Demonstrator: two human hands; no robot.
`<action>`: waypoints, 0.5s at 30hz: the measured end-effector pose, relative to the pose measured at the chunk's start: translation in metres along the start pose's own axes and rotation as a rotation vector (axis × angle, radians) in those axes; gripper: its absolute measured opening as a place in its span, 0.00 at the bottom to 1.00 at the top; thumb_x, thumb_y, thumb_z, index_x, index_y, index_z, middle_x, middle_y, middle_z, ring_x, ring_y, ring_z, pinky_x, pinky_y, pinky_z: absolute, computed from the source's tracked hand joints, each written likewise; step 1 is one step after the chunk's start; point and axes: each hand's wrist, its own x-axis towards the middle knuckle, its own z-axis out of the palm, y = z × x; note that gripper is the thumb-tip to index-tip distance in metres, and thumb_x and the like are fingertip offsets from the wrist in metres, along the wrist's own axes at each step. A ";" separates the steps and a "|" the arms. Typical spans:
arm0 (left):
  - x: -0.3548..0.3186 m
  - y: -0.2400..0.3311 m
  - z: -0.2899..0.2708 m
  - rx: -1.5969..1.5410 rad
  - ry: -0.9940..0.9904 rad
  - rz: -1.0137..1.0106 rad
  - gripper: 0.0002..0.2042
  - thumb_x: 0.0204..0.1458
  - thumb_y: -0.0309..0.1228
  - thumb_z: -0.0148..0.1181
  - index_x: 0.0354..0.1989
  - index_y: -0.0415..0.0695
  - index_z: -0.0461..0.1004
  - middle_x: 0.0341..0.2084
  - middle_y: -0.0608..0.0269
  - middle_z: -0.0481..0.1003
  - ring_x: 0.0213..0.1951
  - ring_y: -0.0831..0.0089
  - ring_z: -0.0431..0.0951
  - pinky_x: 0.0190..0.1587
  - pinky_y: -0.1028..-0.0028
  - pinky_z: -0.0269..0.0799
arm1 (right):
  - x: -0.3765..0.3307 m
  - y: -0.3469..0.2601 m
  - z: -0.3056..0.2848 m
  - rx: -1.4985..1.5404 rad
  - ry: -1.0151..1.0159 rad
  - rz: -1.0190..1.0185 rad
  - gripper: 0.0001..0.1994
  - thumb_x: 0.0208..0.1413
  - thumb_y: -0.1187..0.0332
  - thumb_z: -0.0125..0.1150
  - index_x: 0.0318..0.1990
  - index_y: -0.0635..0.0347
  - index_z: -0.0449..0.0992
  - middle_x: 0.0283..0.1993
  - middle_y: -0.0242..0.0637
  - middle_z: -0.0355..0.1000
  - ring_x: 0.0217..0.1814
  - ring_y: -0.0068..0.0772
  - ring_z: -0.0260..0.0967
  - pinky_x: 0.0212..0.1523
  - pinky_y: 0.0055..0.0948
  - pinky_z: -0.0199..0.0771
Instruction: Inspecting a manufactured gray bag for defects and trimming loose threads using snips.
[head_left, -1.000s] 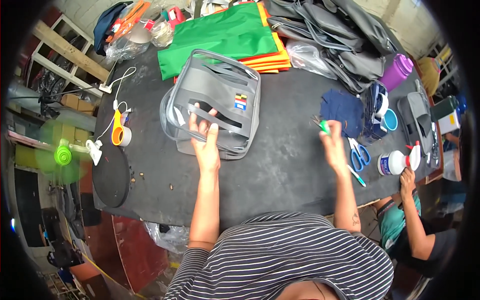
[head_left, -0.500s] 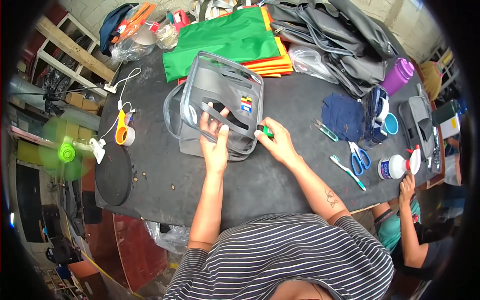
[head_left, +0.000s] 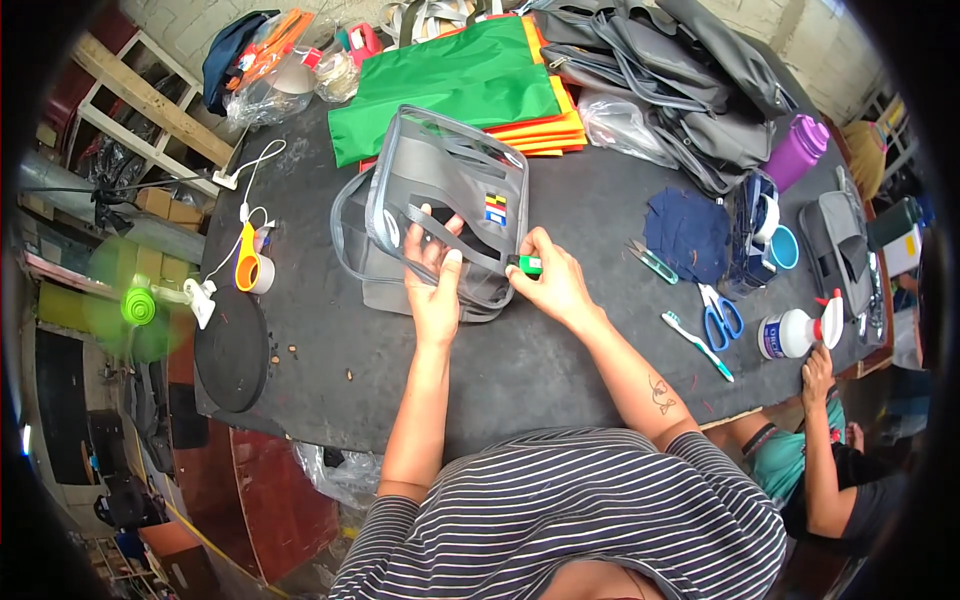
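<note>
A grey bag (head_left: 470, 180) with clear plastic panels, grey straps and a small multicoloured flag patch stands tilted on the dark table. My left hand (head_left: 437, 295) grips its near side, fingers behind a grey strap (head_left: 455, 238) and thumb in front. At the bag's right edge, my right hand (head_left: 560, 288) is closed around a small green lighter (head_left: 529, 265). The lighter's black end points toward the bag where the strap meets the edge. No flame can be made out.
Green and orange fabric pieces (head_left: 450, 85) lie behind the bag, beside piled grey bags (head_left: 690, 90). On the right are snips (head_left: 653, 262), blue scissors (head_left: 718, 318), a toothbrush (head_left: 697, 345) and a spray bottle (head_left: 795, 333), near another person's hand (head_left: 817, 372). A green fan (head_left: 138, 306) is at left.
The lighter has turned slightly in my right hand, and that hand has shifted a little. My left hand keeps its grip on the bag. The whole view has moved slightly.
</note>
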 end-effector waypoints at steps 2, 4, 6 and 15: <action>-0.001 -0.002 -0.004 -0.045 0.041 0.003 0.30 0.52 0.16 0.49 0.65 0.43 0.49 0.64 0.61 0.52 0.59 0.64 0.63 0.58 0.67 0.60 | -0.003 0.007 -0.003 0.078 0.031 -0.016 0.18 0.47 0.60 0.63 0.37 0.59 0.62 0.32 0.42 0.69 0.36 0.42 0.70 0.38 0.38 0.69; 0.003 -0.001 -0.015 -0.302 0.097 0.034 0.30 0.55 0.36 0.52 0.64 0.43 0.50 0.63 0.51 0.52 0.63 0.58 0.56 0.63 0.58 0.51 | -0.005 0.018 -0.008 0.136 0.127 -0.044 0.19 0.48 0.59 0.64 0.37 0.59 0.62 0.29 0.38 0.67 0.32 0.33 0.68 0.36 0.32 0.68; 0.011 0.004 -0.033 -0.552 0.221 -0.071 0.31 0.56 0.43 0.50 0.64 0.43 0.50 0.63 0.47 0.49 0.65 0.55 0.49 0.64 0.54 0.48 | -0.008 0.032 -0.018 0.194 0.134 0.042 0.17 0.48 0.62 0.65 0.36 0.59 0.62 0.27 0.35 0.65 0.29 0.27 0.64 0.33 0.28 0.67; 0.010 0.027 -0.052 -0.570 -0.015 -0.113 0.39 0.42 0.21 0.50 0.66 0.56 0.46 0.60 0.38 0.54 0.60 0.46 0.58 0.57 0.46 0.61 | 0.002 0.065 -0.033 0.291 0.261 0.055 0.15 0.49 0.64 0.64 0.32 0.60 0.63 0.23 0.27 0.63 0.26 0.16 0.59 0.29 0.21 0.61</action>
